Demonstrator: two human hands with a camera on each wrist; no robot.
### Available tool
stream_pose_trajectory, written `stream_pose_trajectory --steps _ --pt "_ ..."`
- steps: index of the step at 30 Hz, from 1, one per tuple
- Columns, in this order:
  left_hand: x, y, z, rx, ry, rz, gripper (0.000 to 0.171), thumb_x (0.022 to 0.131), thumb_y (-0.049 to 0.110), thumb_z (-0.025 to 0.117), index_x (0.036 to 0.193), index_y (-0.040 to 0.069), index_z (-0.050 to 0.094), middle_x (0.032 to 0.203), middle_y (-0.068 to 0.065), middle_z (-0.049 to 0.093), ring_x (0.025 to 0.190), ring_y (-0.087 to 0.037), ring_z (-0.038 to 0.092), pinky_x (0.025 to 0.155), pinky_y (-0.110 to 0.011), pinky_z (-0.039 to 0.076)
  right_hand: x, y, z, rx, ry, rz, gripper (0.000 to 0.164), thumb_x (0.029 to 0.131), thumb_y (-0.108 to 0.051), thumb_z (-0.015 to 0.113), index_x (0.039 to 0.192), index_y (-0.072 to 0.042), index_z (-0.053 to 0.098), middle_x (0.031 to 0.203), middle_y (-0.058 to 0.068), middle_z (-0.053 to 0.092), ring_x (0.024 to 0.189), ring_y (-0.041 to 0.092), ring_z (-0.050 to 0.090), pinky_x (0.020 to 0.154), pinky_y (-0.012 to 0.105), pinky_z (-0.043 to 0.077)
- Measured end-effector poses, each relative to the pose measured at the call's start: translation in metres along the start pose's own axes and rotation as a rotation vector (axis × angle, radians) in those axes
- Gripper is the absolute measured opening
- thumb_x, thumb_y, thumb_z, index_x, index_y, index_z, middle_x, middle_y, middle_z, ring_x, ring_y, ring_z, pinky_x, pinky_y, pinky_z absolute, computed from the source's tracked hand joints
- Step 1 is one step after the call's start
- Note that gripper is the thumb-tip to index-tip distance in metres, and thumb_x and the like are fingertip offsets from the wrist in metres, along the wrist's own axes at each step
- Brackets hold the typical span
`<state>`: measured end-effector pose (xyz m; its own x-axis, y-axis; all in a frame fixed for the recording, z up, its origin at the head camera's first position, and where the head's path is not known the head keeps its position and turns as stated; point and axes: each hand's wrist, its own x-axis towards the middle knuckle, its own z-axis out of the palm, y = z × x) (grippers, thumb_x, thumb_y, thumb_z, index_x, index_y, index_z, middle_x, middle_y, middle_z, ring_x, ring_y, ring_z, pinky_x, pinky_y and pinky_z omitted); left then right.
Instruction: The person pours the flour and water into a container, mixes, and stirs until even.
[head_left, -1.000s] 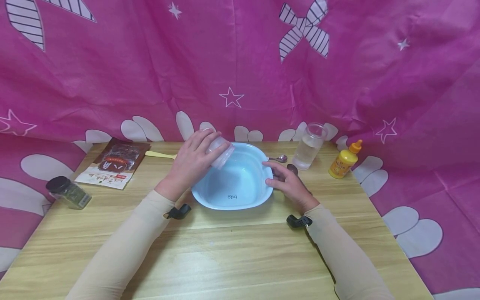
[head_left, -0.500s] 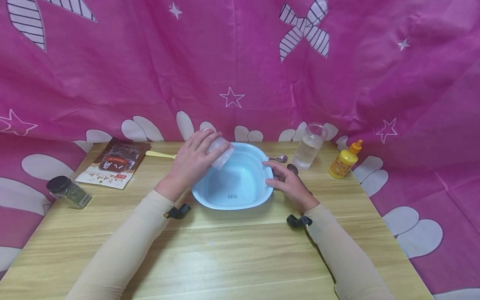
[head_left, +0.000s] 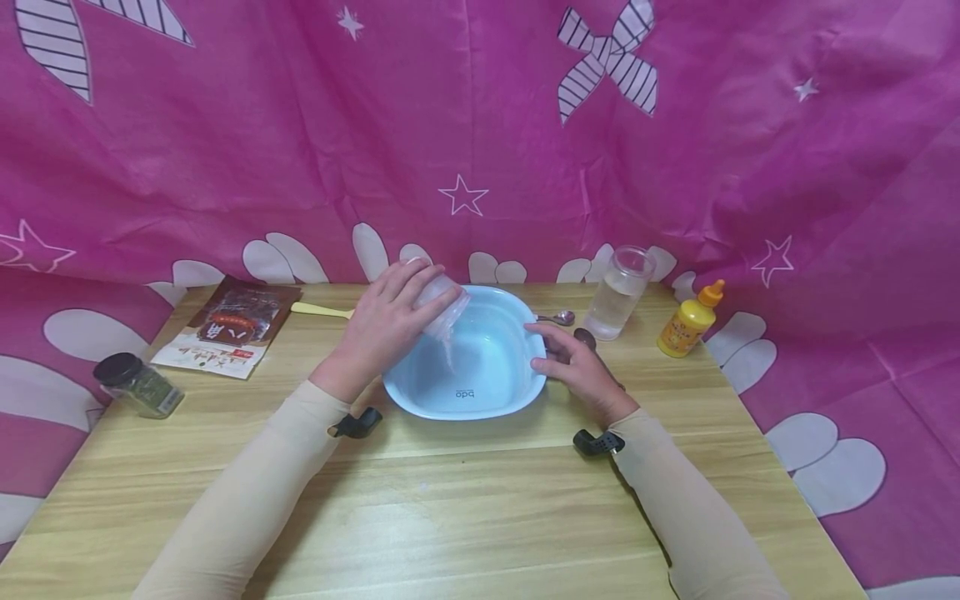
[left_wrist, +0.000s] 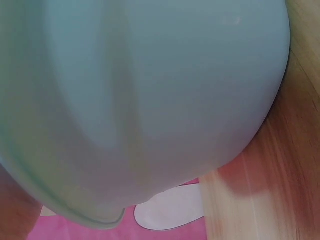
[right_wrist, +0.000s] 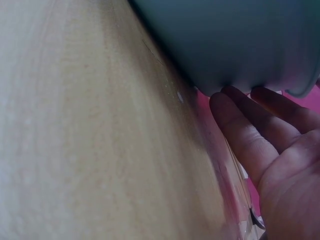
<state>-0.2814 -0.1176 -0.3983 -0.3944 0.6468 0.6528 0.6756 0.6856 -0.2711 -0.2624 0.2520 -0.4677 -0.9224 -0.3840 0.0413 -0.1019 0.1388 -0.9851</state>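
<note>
Over the left part of a light blue basin (head_left: 491, 367), my left hand (head_left: 378, 325) holds a clear plastic cup (head_left: 441, 302) by its side, mouth tipped down to the right. A thin pale stream (head_left: 448, 350) falls from the cup into the basin. My right hand (head_left: 581, 367) grips the basin's right rim. In the right wrist view, fingertips of the right hand (right_wrist: 280, 145) press against the outer wall of the basin (right_wrist: 235, 40). The basin's outside (left_wrist: 190, 90) fills most of the left wrist view, where the cup is hidden.
On the left lie a brown food packet (head_left: 232, 325) and a black-lidded jar (head_left: 138, 385). A yellow handle (head_left: 320, 310) sticks out behind the left hand. To the right are a glass of clear liquid (head_left: 618, 292), a yellow bottle (head_left: 688, 321) and two spoons (head_left: 561, 317).
A pale stream now runs from the cup into the basin; it was not visible before. Both hands, the cup and the basin stay in place.
</note>
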Motion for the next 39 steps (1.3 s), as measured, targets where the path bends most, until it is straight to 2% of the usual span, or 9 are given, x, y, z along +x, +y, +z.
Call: stream_pose_trajectory --steps 19,23,29,36,39 --pt "-0.002 0.002 0.002 -0.056 0.015 -0.048 0.078 0.087 0.0 0.088 0.156 0.025 0.061 0.157 -0.017 0.056 0.149 -0.04 0.047 0.126 -0.055 0.041 0.0 -0.001 0.0 0.006 0.0 -0.004 0.061 0.103 -0.023 0.081 0.161 -0.026 0.059 0.166 0.007 0.056 0.14 0.035 0.065 0.102 0.043 0.062" --pt "-0.003 0.002 0.002 -0.082 0.01 -0.086 0.081 0.083 0.005 0.093 0.155 0.024 0.061 0.157 -0.017 0.056 0.148 -0.041 0.047 0.123 -0.057 0.045 -0.001 -0.002 0.0 0.001 -0.002 -0.002 0.061 0.104 -0.023 0.081 0.161 -0.026 0.059 0.166 0.007 0.056 0.14 0.035 0.065 0.103 0.043 0.062" --pt "-0.006 0.001 0.002 -0.135 0.039 -0.165 0.084 0.077 0.006 0.099 0.152 0.02 0.063 0.155 -0.02 0.057 0.146 -0.044 0.048 0.119 -0.062 0.047 0.0 -0.003 0.0 -0.019 -0.001 0.009 0.061 0.104 -0.025 0.081 0.161 -0.028 0.059 0.167 0.006 0.055 0.141 0.034 0.064 0.105 0.044 0.061" --pt "-0.011 -0.003 -0.001 -0.155 0.084 -0.223 0.079 0.078 0.004 0.095 0.15 0.017 0.064 0.152 -0.021 0.059 0.143 -0.045 0.05 0.118 -0.062 0.046 -0.001 -0.002 -0.001 -0.022 0.0 0.003 0.061 0.104 -0.026 0.081 0.161 -0.028 0.059 0.167 0.006 0.055 0.14 0.035 0.066 0.104 0.044 0.062" --pt "-0.014 -0.004 -0.004 -0.172 0.082 -0.261 0.082 0.076 0.006 0.097 0.15 0.016 0.063 0.153 -0.021 0.058 0.143 -0.045 0.05 0.118 -0.064 0.046 -0.001 -0.001 -0.001 -0.02 -0.002 0.003 0.062 0.104 -0.027 0.082 0.161 -0.029 0.059 0.168 0.006 0.055 0.139 0.035 0.066 0.103 0.044 0.062"
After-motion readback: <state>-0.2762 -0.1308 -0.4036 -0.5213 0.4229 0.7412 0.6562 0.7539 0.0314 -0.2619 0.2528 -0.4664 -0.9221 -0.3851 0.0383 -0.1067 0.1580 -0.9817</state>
